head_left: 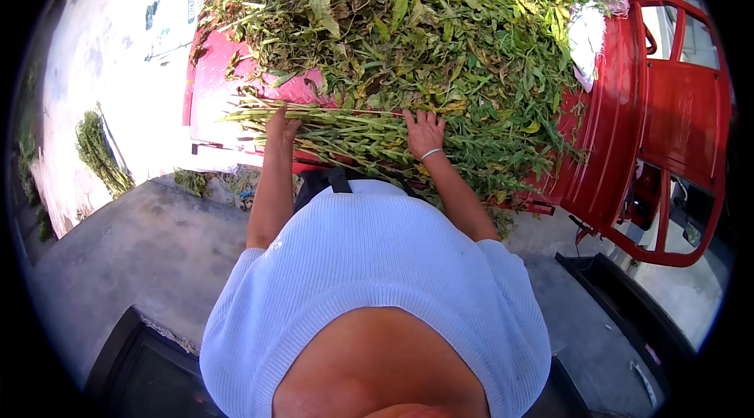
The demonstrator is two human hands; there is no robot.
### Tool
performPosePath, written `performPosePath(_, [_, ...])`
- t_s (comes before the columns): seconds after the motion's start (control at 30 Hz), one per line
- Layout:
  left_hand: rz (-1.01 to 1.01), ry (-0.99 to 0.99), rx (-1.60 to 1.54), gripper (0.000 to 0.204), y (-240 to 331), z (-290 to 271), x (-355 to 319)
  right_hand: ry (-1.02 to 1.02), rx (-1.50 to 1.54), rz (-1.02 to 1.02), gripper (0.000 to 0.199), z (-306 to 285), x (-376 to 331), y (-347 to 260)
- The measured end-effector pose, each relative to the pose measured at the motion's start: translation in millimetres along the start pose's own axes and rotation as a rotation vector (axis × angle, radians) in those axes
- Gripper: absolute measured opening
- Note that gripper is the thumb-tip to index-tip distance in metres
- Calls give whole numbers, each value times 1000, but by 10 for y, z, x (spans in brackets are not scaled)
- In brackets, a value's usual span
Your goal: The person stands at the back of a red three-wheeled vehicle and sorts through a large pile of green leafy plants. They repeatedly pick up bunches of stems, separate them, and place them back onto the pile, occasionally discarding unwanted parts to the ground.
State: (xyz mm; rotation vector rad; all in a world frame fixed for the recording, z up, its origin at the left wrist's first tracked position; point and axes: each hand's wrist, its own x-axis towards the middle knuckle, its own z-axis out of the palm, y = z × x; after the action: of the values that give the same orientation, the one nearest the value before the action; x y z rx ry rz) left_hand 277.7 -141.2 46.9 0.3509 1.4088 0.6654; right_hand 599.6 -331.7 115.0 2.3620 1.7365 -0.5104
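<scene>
stalks and leaves fill the red cart bed (212,88): a large heap of cut green plants (408,25) covers it from about ten o'clock to two o'clock of the view. at the heap's near edge, just above centre, lies a bundle of long stalks (338,131), set crosswise to the person with the stems side by side, which in my judgement keeps them gathered for handling.

left hand (281,126) rests on the bundle's left part; fingers appear curled down over the stems, though whether they close fully around them cannot be told. right hand (424,134) lies flat on the bundle's right part, fingers spread and pressing into the leaves, a pale bracelet (431,154) on the wrist. both hands press down on the same bundle, well apart from each other.

white sack or cloth (587,33) hangs over the cart's side wall at about two o'clock; its contents are not visible. at about eleven o'clock a pale flat rectangular label or sheet (177,18) with small blue-green marks lies on the bright ground beside the cart. a separate small sheaf of greens (98,153) lies on the ground at nine o'clock. the red cab frame (683,120) stands at three o'clock.
</scene>
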Motion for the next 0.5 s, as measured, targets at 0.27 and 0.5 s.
performPosePath(0.27, [562, 410, 691, 44, 206, 292, -672, -349, 128, 7, 86, -694, 46, -22])
performPosePath(0.5, [818, 342, 904, 37, 341, 576, -463, 186, 414, -122, 37, -1680, 1341, 270])
